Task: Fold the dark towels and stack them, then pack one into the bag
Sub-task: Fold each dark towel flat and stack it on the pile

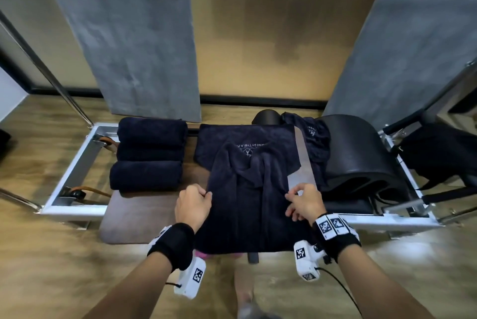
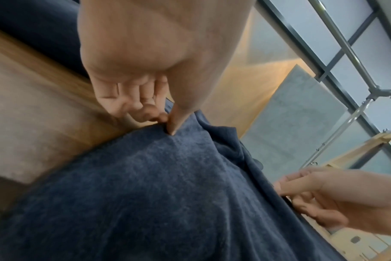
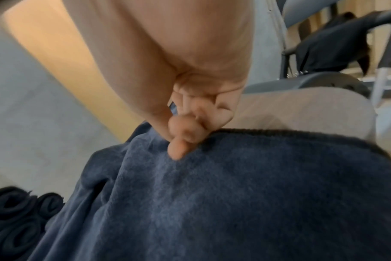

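The towel lies spread over the brown bench, its near end hanging off. The left hand pinches its left edge. The right hand pinches its right edge. Three folded towels sit at the far left.

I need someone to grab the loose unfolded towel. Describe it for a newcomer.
Find the white-framed bench. Right of the spread towel held in both hands, against the black arched barrel, lies the crumpled towel. It alone is bunched; three rolled towels sit far left.
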